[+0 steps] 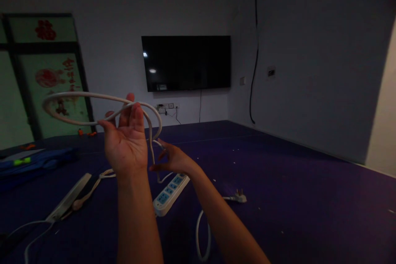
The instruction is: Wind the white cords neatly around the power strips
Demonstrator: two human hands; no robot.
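Observation:
My left hand (126, 134), palm turned up, is raised with a looped white power cord (86, 95) lying across its fingers and gripped by the thumb. Lower and to the right, my right hand (175, 159) has its fingers loosely curled around the hanging part of the same cord. Just beneath it, a white power strip (170, 196) with blue sockets lies on the purple surface. A three-pin plug (239, 196) rests to the right of my right forearm, with a loop of white cord near it.
A second white power strip (69, 200) with a tangled cord lies at the left. Behind it is a blue cloth (40, 163). A television (188, 64) hangs on the far wall above several outlets. A black cable (256, 57) runs down the right wall.

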